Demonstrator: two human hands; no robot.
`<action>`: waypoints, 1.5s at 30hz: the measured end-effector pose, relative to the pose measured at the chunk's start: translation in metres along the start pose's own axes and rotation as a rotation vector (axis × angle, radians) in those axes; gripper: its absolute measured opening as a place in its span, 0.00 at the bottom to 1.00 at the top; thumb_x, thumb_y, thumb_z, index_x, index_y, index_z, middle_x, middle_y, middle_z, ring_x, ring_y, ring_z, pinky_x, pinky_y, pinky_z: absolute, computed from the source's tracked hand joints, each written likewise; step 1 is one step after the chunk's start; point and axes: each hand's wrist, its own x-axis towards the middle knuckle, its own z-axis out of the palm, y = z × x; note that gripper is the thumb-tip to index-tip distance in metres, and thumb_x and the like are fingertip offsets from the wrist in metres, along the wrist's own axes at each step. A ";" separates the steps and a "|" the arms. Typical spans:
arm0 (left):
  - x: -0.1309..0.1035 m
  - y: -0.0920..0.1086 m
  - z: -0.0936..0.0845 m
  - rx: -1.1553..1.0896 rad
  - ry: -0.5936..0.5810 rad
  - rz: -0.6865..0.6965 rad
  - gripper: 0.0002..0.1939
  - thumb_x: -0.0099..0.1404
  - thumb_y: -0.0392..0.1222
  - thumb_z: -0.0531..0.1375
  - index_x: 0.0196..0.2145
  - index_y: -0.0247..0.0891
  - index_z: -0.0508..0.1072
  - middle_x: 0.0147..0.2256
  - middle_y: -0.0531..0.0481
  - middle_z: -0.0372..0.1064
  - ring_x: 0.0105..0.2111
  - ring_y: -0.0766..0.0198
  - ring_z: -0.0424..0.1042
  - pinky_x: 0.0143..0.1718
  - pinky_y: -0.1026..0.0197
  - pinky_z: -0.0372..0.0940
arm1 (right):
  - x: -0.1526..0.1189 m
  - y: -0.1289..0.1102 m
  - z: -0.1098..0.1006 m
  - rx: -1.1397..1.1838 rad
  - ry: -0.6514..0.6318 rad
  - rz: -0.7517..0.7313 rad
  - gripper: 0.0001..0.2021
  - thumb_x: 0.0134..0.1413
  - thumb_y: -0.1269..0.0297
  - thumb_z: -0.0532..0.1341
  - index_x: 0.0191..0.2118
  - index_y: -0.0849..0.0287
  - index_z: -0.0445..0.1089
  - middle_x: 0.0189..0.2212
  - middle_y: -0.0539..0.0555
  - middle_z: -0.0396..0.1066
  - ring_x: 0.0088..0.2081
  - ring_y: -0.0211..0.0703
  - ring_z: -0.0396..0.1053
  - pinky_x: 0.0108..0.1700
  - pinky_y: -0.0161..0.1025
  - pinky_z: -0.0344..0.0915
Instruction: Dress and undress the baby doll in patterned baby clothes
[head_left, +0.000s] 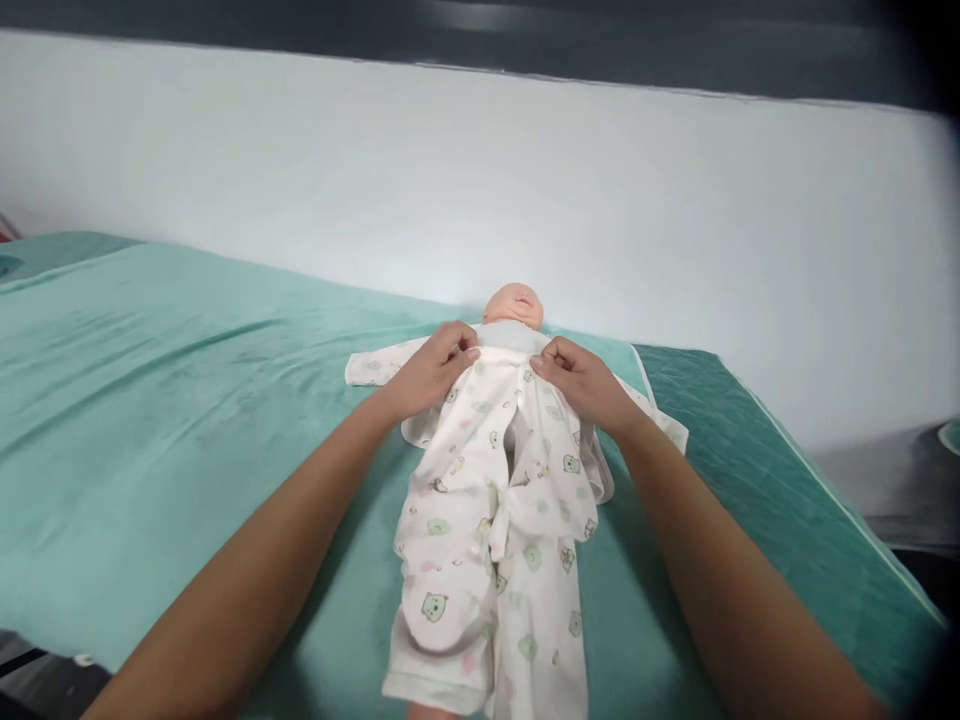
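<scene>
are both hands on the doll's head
No, the left hand and right hand pinch the waistband of the patterned pants, below the doll's head.

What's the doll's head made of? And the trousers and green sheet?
Doll's head: probably plastic or vinyl, smooth with a faint sheen.
Trousers: matte printed cloth, maybe cotton, since they wrinkle and bunch.
Green sheet: likely fabric, perhaps plush, with a dull surface and creases.
</scene>
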 end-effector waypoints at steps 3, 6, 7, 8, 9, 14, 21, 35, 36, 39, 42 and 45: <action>0.005 -0.004 0.010 0.101 0.192 0.002 0.07 0.71 0.45 0.51 0.37 0.41 0.64 0.38 0.49 0.61 0.40 0.60 0.62 0.43 0.59 0.58 | 0.009 0.007 0.000 0.080 0.011 0.058 0.19 0.56 0.45 0.59 0.27 0.55 0.61 0.23 0.46 0.58 0.27 0.38 0.54 0.30 0.37 0.52; 0.008 -0.006 0.015 0.143 0.220 -0.003 0.06 0.70 0.44 0.52 0.36 0.42 0.64 0.38 0.49 0.62 0.38 0.60 0.62 0.41 0.59 0.57 | 0.014 0.013 0.000 0.187 -0.017 0.075 0.19 0.54 0.43 0.60 0.28 0.54 0.63 0.25 0.47 0.62 0.28 0.39 0.57 0.30 0.37 0.54; 0.009 -0.005 0.015 0.143 0.218 -0.004 0.06 0.69 0.44 0.52 0.36 0.42 0.65 0.38 0.49 0.62 0.38 0.60 0.62 0.41 0.59 0.57 | 0.013 0.015 0.000 0.223 -0.008 0.074 0.19 0.54 0.43 0.60 0.28 0.54 0.64 0.25 0.47 0.64 0.28 0.39 0.58 0.31 0.37 0.55; 0.010 -0.004 0.015 0.139 0.217 -0.010 0.06 0.69 0.44 0.52 0.36 0.42 0.65 0.37 0.49 0.63 0.38 0.60 0.62 0.41 0.59 0.57 | 0.013 0.017 0.000 0.250 0.005 0.075 0.18 0.54 0.43 0.60 0.29 0.54 0.65 0.26 0.47 0.65 0.29 0.40 0.59 0.31 0.37 0.56; 0.012 -0.002 0.014 0.132 0.213 -0.022 0.06 0.69 0.44 0.53 0.36 0.42 0.65 0.36 0.50 0.64 0.37 0.60 0.63 0.40 0.59 0.57 | 0.011 0.019 -0.001 0.264 0.014 0.077 0.18 0.53 0.43 0.60 0.30 0.54 0.66 0.27 0.48 0.66 0.29 0.40 0.60 0.31 0.37 0.57; 0.026 0.007 0.008 0.114 0.144 -0.127 0.07 0.68 0.47 0.53 0.36 0.43 0.65 0.31 0.54 0.64 0.31 0.62 0.63 0.34 0.61 0.54 | 0.002 0.019 -0.013 0.165 -0.067 0.058 0.18 0.52 0.43 0.62 0.31 0.55 0.69 0.27 0.48 0.68 0.30 0.40 0.62 0.32 0.37 0.57; 0.040 -0.007 0.005 0.071 0.042 -0.158 0.12 0.67 0.53 0.53 0.36 0.43 0.65 0.29 0.53 0.63 0.30 0.61 0.61 0.33 0.61 0.54 | 0.016 0.031 -0.021 0.084 0.001 -0.014 0.16 0.57 0.47 0.58 0.29 0.54 0.66 0.24 0.46 0.63 0.28 0.39 0.59 0.32 0.38 0.55; 0.035 -0.016 0.007 0.222 0.003 -0.009 0.15 0.66 0.55 0.54 0.34 0.42 0.71 0.47 0.42 0.69 0.49 0.51 0.65 0.52 0.53 0.58 | 0.016 0.040 -0.008 -0.089 0.126 -0.165 0.15 0.59 0.49 0.57 0.30 0.54 0.67 0.46 0.55 0.69 0.52 0.51 0.63 0.55 0.48 0.56; 0.036 -0.016 0.006 0.200 -0.018 0.004 0.15 0.66 0.55 0.54 0.34 0.42 0.72 0.51 0.42 0.68 0.52 0.50 0.64 0.55 0.53 0.56 | 0.016 0.041 -0.009 -0.096 0.120 -0.187 0.15 0.59 0.49 0.56 0.30 0.54 0.67 0.50 0.56 0.68 0.56 0.52 0.60 0.58 0.50 0.53; 0.041 -0.012 0.002 0.101 -0.066 -0.085 0.16 0.66 0.55 0.54 0.38 0.43 0.74 0.50 0.45 0.71 0.49 0.53 0.67 0.51 0.57 0.60 | 0.016 0.044 -0.009 -0.058 0.070 -0.157 0.15 0.63 0.49 0.53 0.32 0.52 0.67 0.51 0.53 0.70 0.56 0.51 0.63 0.58 0.50 0.53; 0.048 -0.008 -0.002 0.106 -0.032 -0.198 0.16 0.66 0.56 0.54 0.34 0.43 0.74 0.35 0.49 0.73 0.36 0.57 0.68 0.38 0.60 0.61 | 0.018 0.046 -0.008 -0.079 0.112 -0.067 0.16 0.64 0.48 0.50 0.35 0.50 0.68 0.40 0.50 0.75 0.43 0.49 0.70 0.47 0.45 0.59; 0.059 -0.009 -0.001 0.194 0.011 -0.204 0.16 0.66 0.54 0.53 0.30 0.42 0.71 0.29 0.51 0.69 0.30 0.60 0.65 0.33 0.61 0.58 | 0.024 0.049 -0.005 -0.214 0.192 -0.043 0.16 0.64 0.49 0.49 0.36 0.50 0.68 0.33 0.50 0.74 0.35 0.47 0.68 0.39 0.41 0.56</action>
